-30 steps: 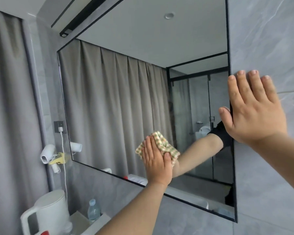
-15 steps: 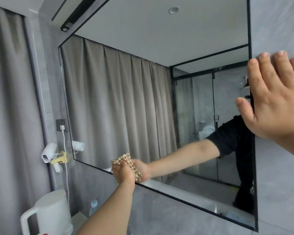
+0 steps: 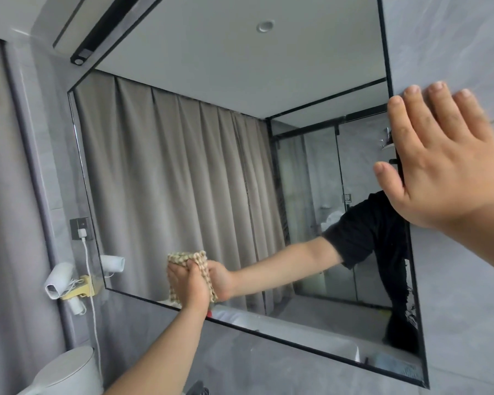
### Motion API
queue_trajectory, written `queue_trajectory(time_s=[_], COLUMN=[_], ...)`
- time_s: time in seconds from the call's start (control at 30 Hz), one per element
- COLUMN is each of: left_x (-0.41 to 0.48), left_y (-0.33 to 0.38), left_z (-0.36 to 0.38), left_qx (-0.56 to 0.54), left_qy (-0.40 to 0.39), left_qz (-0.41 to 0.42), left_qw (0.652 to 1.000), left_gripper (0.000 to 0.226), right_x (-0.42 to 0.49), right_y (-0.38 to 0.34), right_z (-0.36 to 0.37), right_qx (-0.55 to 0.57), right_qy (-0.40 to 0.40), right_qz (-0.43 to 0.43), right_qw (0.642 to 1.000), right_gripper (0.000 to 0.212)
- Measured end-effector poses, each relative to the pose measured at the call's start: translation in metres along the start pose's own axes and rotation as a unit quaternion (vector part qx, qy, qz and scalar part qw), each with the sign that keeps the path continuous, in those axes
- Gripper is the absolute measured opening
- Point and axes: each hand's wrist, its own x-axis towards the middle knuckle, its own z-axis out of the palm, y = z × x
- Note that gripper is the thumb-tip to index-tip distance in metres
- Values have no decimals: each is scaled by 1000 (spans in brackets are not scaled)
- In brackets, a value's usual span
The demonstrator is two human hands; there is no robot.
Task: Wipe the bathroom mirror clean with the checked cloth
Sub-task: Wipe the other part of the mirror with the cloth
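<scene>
Change: The left hand (image 3: 187, 280) has slid the checked cloth (image 3: 184, 256) to the left and down over the mirror (image 3: 183, 166). A second ago it pressed the cloth flat nearer the middle. Now the cloth is bunched up.
What it means: The low strip of the glass is likely getting its wipe. The big top part probably still needs one.
Left hand: Its fingers are curled tight round the cloth and push it on the glass, just above the bottom edge.
Right hand: The right hand (image 3: 439, 166) stays open and flat, fingers straight. It leans on the grey wall (image 3: 468, 309), right at the mirror's right edge, and holds nothing.
Cloth: Soft and crumpled, with little tan and cream squares. It looks like it bends and folds easily.
Mirror: A big flat rectangle, smooth and shiny, with a thin black rim. It shows the curtain and the person's arm.
Wall: Hard, smooth grey tiles with faint pale streaks.
Nearby: A white hair dryer (image 3: 58, 276) hangs to the left of the mirror. Below it is a round white kettle (image 3: 69, 369).
</scene>
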Motion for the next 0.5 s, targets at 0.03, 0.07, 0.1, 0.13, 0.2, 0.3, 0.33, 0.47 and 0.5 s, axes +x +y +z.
queue_trajectory(time_s=[0.03,0.07,0.1,0.13,0.2,0.3,0.33,0.47,0.5], left_x=[-17,-25,-25,-24,-15,17,31,84,87], left_y=[9,13,11,8,0,-23,-36,-91,-92], left_z=[-1,-2,-4,-6,-7,-8,-9,-18,-19], left_qx=[15,22,20,18,19,-3,-2,-47,-55], left_qy=[-15,-23,-27,-29,-7,25,25,11,1], left_qz=[42,77,94,101,88,-6,-27,-152,-171], left_qw=[999,997,995,994,996,1000,999,987,984], left_gripper=[68,69,73,78,81,76,75,72,68], right_x=[0,0,1,1,0,0,0,1,1], right_y=[0,0,0,-1,-1,-2,-2,-2,-2], right_z=[0,-1,-1,-1,-1,-3,-3,-1,0], right_qx=[-2,-4,-6,-5,-2,2,1,-2,-2], right_qy=[-3,-5,-5,-4,-7,-15,-16,-13,-10], right_qz=[0,1,0,1,5,6,6,4,4], right_qw=[1000,1000,1000,1000,1000,1000,1000,1000,1000], right_gripper=[74,74,74,75,75,76,76,76,76])
